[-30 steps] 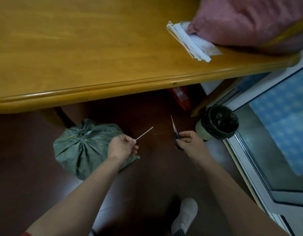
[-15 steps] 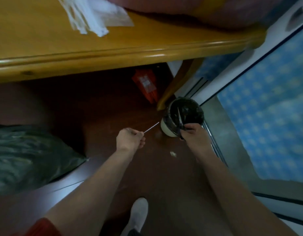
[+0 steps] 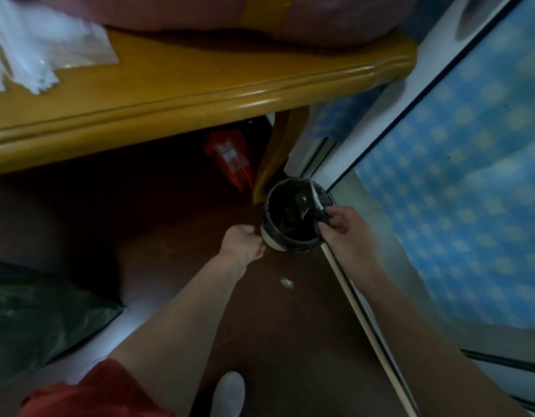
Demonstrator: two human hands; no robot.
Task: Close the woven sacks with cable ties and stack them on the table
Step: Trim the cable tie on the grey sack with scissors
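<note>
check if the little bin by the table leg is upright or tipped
Upright: the bin stands on the floor, its round black-lined mouth facing up toward the camera.

We count two sacks: one dark green woven sack (image 3: 40, 314) at eight o'clock, one pink filled sack (image 3: 230, 13) at twelve. Two bare hands: left hand (image 3: 243, 245), right hand (image 3: 343, 227). One each: yellow wooden table (image 3: 200, 76), clear packet of white cable ties (image 3: 34, 52) at ten, round black-lined bin (image 3: 278, 245), pair of dark-handled scissors (image 3: 319, 206), flat red packet (image 3: 230, 158), white shoe (image 3: 228, 392) at six
</note>
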